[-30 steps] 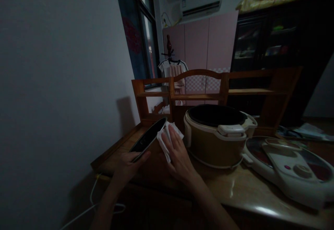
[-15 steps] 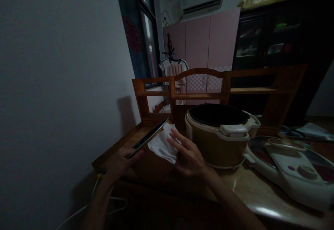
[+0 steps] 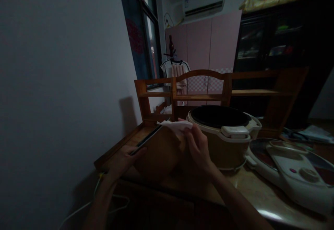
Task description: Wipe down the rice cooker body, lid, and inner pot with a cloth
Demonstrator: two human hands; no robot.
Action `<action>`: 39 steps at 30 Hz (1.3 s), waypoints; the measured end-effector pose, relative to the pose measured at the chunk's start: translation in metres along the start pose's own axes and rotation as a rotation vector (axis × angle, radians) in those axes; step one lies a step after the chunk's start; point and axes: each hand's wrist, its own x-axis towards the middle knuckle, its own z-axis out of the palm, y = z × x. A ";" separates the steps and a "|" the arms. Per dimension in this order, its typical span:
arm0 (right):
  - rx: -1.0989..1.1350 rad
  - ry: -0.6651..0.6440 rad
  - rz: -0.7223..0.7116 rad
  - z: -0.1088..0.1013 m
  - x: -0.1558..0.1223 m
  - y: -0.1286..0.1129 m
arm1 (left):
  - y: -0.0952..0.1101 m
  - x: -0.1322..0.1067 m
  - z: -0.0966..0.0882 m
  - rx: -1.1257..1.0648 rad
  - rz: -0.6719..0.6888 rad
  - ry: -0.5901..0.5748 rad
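My left hand (image 3: 124, 158) is closed on the near edge of a tilted pot (image 3: 159, 150), thumb on the outer side. The pot has a dull brown outside, a thin pale rim and a dark inside seen almost edge-on. My right hand (image 3: 198, 145) pinches a white cloth (image 3: 176, 125), which drapes over the far end of the rim. Just right of this hand stands a large cooker body (image 3: 224, 150), uncovered, with a black interior and a pale handle.
The cooker's lid (image 3: 292, 171) lies on the shiny tabletop (image 3: 242, 185) at the right. Behind is a wooden shelf frame (image 3: 200, 97); the wall (image 3: 78, 84) closes off the left. A white cable (image 3: 78, 213) hangs at the lower left.
My right hand has moved up and slightly right, and its fingers have closed more on the cloth. The cloth has shifted from the pot's outer side up to its rim. My left hand keeps its hold.
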 end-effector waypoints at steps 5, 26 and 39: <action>-0.069 -0.281 -0.154 -0.004 0.004 0.004 | 0.004 0.000 0.000 -0.009 -0.024 -0.017; -0.803 -0.516 -0.722 0.002 -0.002 -0.011 | 0.007 -0.002 0.001 -0.056 -0.056 0.006; -0.114 -0.075 -0.107 0.005 -0.003 0.007 | 0.003 -0.001 0.002 0.000 -0.058 0.040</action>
